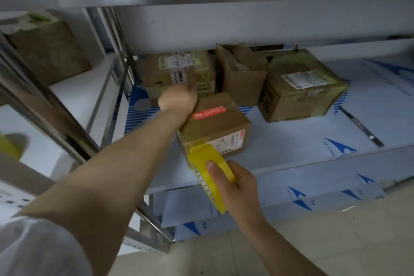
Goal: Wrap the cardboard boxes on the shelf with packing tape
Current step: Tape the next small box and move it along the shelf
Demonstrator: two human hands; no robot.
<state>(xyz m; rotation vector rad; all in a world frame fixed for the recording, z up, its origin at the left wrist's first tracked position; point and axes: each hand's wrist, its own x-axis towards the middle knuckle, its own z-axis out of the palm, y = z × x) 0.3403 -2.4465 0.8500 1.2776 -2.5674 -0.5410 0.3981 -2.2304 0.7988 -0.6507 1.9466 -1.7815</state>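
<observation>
White sleeve (33, 246) and bare left forearm reach from lower left to the shelf (291, 139). Left hand (178, 98) sits at the far left corner of the small cardboard box (215, 125); its fingers point away from the camera and are blurred, so its grip cannot be told. Right hand (237, 188) grasps the yellow tape dispenser (210, 175), thumb laid flat along its upper face, remaining fingers wrapped round the far side. The dispenser's front edge meets the near face of the small box, which stands at the front of the shelf with yellowish tape across its top and a red label. Behind it stand three more cartons: a labelled box (179, 74) at left, an open-flapped box (242, 71) in the middle, a taped box (302, 87) at right.
</observation>
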